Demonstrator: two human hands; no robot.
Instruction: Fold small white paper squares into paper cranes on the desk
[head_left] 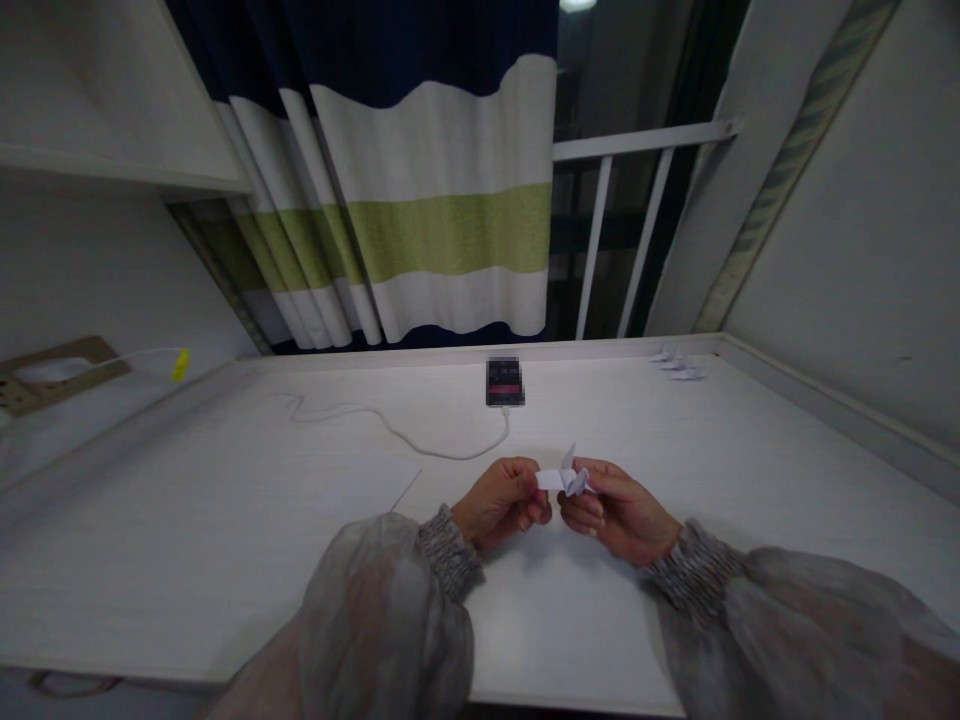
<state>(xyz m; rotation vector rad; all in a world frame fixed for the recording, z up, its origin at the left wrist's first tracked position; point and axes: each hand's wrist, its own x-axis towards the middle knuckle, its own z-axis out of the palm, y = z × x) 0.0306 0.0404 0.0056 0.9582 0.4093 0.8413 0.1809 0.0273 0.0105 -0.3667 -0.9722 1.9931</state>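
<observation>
A small white origami paper crane [574,482] is held between my two hands above the white desk. My left hand [506,503] is closed, thumb and fingers pinching the flat flap that sticks out on the crane's left. On the other side, my right hand [621,508] grips the folded body, its fingers curled beneath. One thin pointed flap stands upright near the middle. The fingers partly hide the crane's right end.
A phone [505,382] lies at the back of the desk [210,560], joined to a white cable [420,445]. White paper [367,485] is left of my hands. Several small folded paper pieces [677,364] sit at the back right. A curtain [450,220] hangs behind.
</observation>
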